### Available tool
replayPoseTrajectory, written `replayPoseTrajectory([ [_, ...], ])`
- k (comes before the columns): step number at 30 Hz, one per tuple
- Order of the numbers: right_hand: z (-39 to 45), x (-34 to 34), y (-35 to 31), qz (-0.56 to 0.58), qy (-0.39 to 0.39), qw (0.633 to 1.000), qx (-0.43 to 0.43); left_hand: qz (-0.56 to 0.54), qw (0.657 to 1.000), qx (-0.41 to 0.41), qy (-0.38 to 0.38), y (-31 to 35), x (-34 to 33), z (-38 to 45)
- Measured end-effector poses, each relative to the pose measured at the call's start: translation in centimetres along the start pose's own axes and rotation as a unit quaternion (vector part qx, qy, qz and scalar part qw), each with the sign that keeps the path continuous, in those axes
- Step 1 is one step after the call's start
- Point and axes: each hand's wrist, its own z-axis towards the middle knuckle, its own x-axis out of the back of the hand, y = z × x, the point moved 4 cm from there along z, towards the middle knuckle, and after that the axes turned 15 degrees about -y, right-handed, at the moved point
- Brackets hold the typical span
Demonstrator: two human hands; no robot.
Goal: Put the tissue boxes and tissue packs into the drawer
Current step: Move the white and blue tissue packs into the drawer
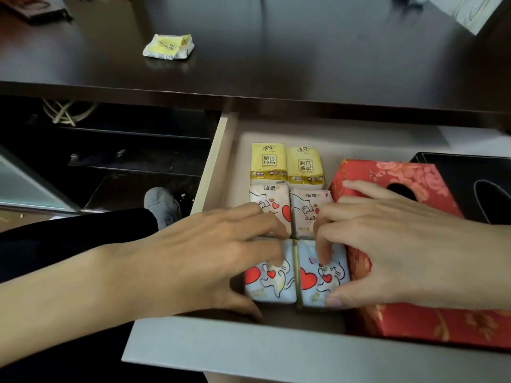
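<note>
The drawer is pulled out under the dark desk. Inside lie two yellow tissue packs at the back, two pink packs in the middle and two blue heart-printed packs at the front. A red floral tissue box sits to their right, and a black tissue box beyond it. My left hand rests its fingers on the left blue pack. My right hand presses its fingers on the right blue pack, thumb at the pack's front edge. One yellow tissue pack lies on the desk top.
The dark desk top runs across the back, with a dark object at its far left and a pale bag at its far right. Cables and a grey shoe show below, left of the drawer.
</note>
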Motion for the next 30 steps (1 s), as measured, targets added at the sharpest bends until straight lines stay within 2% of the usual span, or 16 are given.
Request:
replayPoseTrajectory([
  [1, 0.3, -0.7, 0.0, 0.005, -0.006, 1.000, 0.025, 0.006, 1.000, -0.003, 0.002, -0.1, -0.1, -0.1],
  [4, 0.7, -2.2, 0.0, -0.042, -0.001, 0.999, 0.017, 0.007, 1.000, -0.015, 0.014, -0.2, 0.0, -0.3],
  [6, 0.2, -1.9, -0.1, -0.034, 0.021, 0.999, 0.024, -0.009, 0.999, -0.023, 0.033, -0.1, 0.2, -0.5],
  [11, 1.0, 3.2, 0.0, -0.035, 0.082, 0.996, 0.011, -0.075, 0.987, 0.021, 0.140, -2.6, 3.7, -1.7],
  [14, 3.2, 7.7, 0.5, 0.067, 0.182, 0.979, 0.057, -0.110, 0.959, 0.105, 0.238, -6.9, 7.5, -2.3],
  [16, 5.6, 10.4, 1.4, 0.112, 0.242, 0.960, 0.084, -0.119, 0.924, 0.188, 0.312, -11.1, 9.9, -2.5],
  [18, 8.6, 12.8, 2.2, 0.127, 0.278, 0.949, 0.081, -0.102, 0.884, 0.294, 0.350, -16.0, 11.8, -2.8],
  [19, 10.4, 13.8, 2.7, 0.124, 0.277, 0.950, 0.068, -0.088, 0.868, 0.351, 0.340, -18.4, 12.5, -2.8],
  [22, 15.4, 15.5, 3.5, 0.095, 0.246, 0.965, 0.016, -0.101, 0.846, 0.474, 0.224, -23.8, 12.5, -1.6],
  [23, 16.6, 15.8, 3.7, 0.093, 0.243, 0.966, 0.004, -0.103, 0.846, 0.483, 0.202, -24.5, 12.1, -1.0],
  [25, 18.0, 16.1, 4.0, 0.102, 0.249, 0.963, -0.004, -0.110, 0.857, 0.452, 0.222, -24.7, 11.7, 0.2],
  [30, 18.2, 16.2, 5.4, 0.109, 0.242, 0.964, 0.034, -0.177, 0.911, 0.263, 0.263, -22.3, 11.0, 2.4],
])
